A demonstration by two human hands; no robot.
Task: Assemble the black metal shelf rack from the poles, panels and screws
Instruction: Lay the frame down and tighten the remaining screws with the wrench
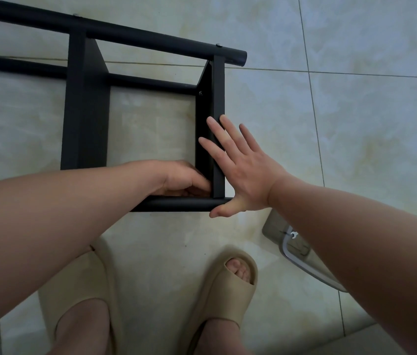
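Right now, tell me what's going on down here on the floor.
A person is putting together a black shelf rack that lies on the tiled floor. The right hand presses flat, fingers spread, against the end panel. The left hand is curled inside the corner where that panel meets the near pole; what it holds, if anything, is hidden. A clear bag lies by the right arm.

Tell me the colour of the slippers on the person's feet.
The slippers are plain beige, with no pattern; the head view shows them best.
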